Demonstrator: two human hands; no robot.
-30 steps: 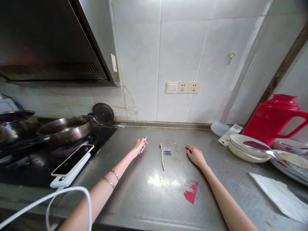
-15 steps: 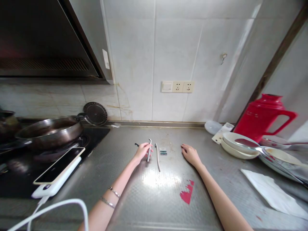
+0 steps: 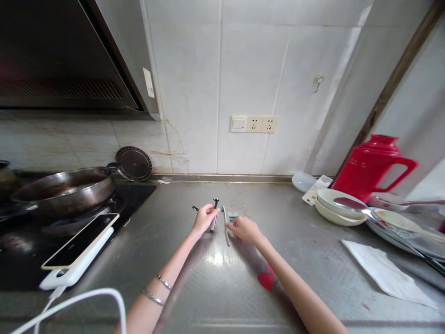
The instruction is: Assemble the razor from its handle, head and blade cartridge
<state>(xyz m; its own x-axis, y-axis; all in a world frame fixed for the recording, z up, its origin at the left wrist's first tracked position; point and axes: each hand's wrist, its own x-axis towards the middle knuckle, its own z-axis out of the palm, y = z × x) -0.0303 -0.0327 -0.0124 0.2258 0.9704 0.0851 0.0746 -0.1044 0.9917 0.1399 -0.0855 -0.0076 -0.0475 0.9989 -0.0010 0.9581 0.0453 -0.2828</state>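
My left hand [image 3: 206, 219] pinches a slim black-and-silver handle [image 3: 213, 221] with a forked black tip. It stands nearly upright over the steel counter. Right of it lies a thin, slightly curved beige stick [image 3: 225, 215] with a dark end. My right hand [image 3: 245, 229] is bent over the counter beside that stick, fingers drawn together, fingertips at its edge. What those fingers hold, if anything, is hidden. A small teal-and-clear piece [image 3: 232, 216] shows partly behind them. A short black piece [image 3: 195, 208] lies behind my left hand.
A phone [image 3: 81, 240] on a white power bank with a cable [image 3: 111, 292] lies at the left, by a steel pan [image 3: 73, 188] on the stove. Stacked bowls [image 3: 339, 213], a red flask [image 3: 368, 167] and a white napkin [image 3: 382, 269] are at the right. A red patch [image 3: 267, 277] marks the counter.
My right hand has moved left from the counter to the beige stick and the teal piece. My left hand has turned the handle, so its forked tip shows.
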